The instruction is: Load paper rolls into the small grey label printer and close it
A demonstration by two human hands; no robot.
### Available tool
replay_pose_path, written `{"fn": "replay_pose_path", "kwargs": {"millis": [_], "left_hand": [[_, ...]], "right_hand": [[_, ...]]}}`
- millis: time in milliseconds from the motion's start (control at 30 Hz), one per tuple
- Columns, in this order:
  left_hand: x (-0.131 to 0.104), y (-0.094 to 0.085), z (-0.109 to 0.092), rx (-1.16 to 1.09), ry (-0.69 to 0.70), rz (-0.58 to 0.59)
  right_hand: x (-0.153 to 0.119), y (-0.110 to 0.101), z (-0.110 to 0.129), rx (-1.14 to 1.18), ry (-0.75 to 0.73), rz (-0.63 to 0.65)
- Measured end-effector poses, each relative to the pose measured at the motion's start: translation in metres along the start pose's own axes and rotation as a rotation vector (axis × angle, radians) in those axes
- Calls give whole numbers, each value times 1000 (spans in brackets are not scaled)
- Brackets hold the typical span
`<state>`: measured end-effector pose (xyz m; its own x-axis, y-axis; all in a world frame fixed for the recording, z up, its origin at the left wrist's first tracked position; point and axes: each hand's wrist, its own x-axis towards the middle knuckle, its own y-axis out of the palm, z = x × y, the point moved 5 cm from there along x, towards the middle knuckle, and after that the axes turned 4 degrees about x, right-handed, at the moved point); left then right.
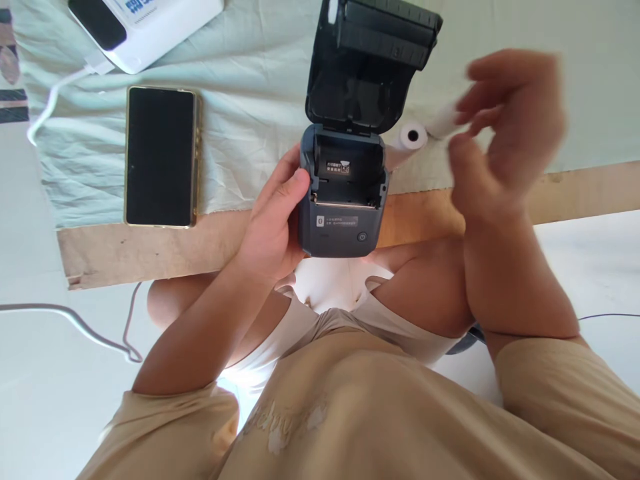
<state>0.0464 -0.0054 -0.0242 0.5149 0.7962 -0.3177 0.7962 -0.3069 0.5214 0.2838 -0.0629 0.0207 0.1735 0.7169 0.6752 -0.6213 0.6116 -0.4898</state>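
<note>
A dark blue-grey portable label printer (345, 230) is gripped at its left side by my left hand (275, 217), thumb on the casing edge. Its black lid (370, 73) stands swung wide, and the paper bay (345, 177) shows nothing but a small printed label inside. To the right, my right hand (510, 133) hovers above the cloth, blurred by motion, with thumb and bent fingers apart and nothing visible between them. Beside the printer lies a white paper roll (407, 141), its dark core hole facing me. Another white roll (443, 122) lies close to my right fingertips, partly hidden.
On the pale green cloth (235, 133) at the left lies a tablet (160, 157) in a clear case. A white device (165, 33) with a plugged-in cable (55, 97) sits at the upper left. The wooden table edge (150, 250) runs above my knees.
</note>
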Motion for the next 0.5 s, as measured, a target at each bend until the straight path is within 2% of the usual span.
{"fn": "replay_pose_path", "kwargs": {"millis": [67, 100, 133, 267, 400, 500], "left_hand": [[0, -1, -1, 37, -1, -14], [1, -1, -1, 46, 5, -17], [1, -1, -2, 52, 9, -17], [1, 1, -2, 63, -14, -13], [0, 2, -2, 38, -4, 8], [0, 1, -2, 18, 23, 19]], "right_hand": [[3, -18, -15, -12, 25, -219], [5, -22, -24, -55, 78, -246], [6, -23, -35, -105, 149, -210], [4, -6, -72, -198, 383, 96], [-2, 0, -91, -179, 470, 171], [-5, -1, -95, -73, 454, 224]]}}
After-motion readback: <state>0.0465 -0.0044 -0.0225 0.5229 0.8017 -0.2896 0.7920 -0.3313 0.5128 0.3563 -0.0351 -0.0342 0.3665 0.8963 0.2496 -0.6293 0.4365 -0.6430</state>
